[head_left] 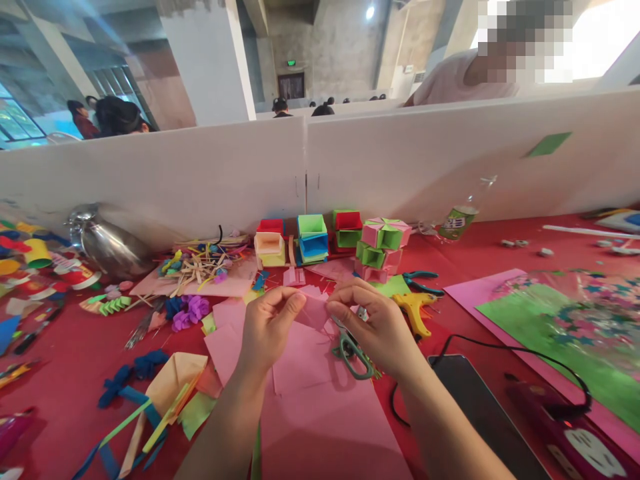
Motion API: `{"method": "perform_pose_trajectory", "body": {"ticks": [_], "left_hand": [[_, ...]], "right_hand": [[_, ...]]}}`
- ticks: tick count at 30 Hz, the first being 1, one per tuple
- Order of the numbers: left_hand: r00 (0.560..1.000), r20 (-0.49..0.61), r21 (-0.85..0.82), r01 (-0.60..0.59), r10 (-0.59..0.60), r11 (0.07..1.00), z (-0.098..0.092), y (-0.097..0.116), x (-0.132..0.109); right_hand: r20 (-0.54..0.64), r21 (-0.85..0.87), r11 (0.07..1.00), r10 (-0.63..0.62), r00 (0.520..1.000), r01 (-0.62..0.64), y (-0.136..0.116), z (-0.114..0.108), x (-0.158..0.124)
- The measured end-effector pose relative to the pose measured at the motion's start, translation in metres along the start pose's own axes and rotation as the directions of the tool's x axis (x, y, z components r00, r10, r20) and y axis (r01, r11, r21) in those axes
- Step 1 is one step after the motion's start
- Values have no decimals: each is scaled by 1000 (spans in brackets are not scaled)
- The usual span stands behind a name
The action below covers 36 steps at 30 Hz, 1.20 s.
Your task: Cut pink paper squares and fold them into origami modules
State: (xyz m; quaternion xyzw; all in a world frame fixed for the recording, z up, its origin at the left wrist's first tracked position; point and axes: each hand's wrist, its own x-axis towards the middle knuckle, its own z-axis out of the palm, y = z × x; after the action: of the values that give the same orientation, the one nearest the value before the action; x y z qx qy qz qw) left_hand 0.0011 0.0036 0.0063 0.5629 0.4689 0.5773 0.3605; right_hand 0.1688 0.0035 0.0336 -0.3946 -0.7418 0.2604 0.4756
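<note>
Between my two hands, a small piece of pink paper [315, 309] is pinched at its left and right edges. My left hand [273, 327] is closed, thumb against bent fingers, on the paper's left side. On the right side, my right hand [373, 323] grips it in the same way. Green-handled scissors [353, 357] lie just below my right hand, partly hidden by it. Pink paper sheets [325, 427] are spread beneath both hands. Behind them stand stacked folded paper boxes [313, 240] in several colours and a pink-and-green folded paper stack [383, 247].
To the right are a yellow glue gun [414, 313], blue pliers [425, 281], a phone [480, 407], a power strip [570, 427] with a black cable and a bottle [457, 220]. Craft sticks [200, 267], paper strips [165, 413] and a metal jug [113, 247] lie left. A white partition [200, 173] borders the table.
</note>
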Motion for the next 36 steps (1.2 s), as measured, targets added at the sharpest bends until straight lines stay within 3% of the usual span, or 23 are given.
{"method": "perform_pose_trajectory", "body": {"ticks": [3, 9, 13, 19, 25, 31, 36], "left_hand": [[999, 49, 13, 19, -19, 1000, 0, 0, 0], [975, 208, -25, 90, -83, 996, 1, 3, 4], [981, 176, 78, 64, -77, 995, -1, 2, 4], [931, 344, 82, 97, -119, 992, 2, 1, 0], [949, 299, -12, 111, -102, 994, 5, 6, -1], [974, 221, -5, 57, -54, 998, 4, 3, 0], [979, 196, 65, 35, -48, 997, 2, 4, 0]], "right_hand": [[4, 11, 1000, -25, 1000, 25, 1, 1, 0], [-144, -35, 999, -17, 989, 12, 6, 0, 0], [-55, -31, 999, 14, 998, -16, 8, -4, 2], [-50, 14, 997, 70, 996, -70, 6, -1, 2], [-87, 135, 982, 147, 985, -135, 9, 3, 0], [-117, -28, 999, -45, 992, 42, 8, 2, 1], [-98, -87, 992, -101, 990, 93, 6, -1, 1]]}}
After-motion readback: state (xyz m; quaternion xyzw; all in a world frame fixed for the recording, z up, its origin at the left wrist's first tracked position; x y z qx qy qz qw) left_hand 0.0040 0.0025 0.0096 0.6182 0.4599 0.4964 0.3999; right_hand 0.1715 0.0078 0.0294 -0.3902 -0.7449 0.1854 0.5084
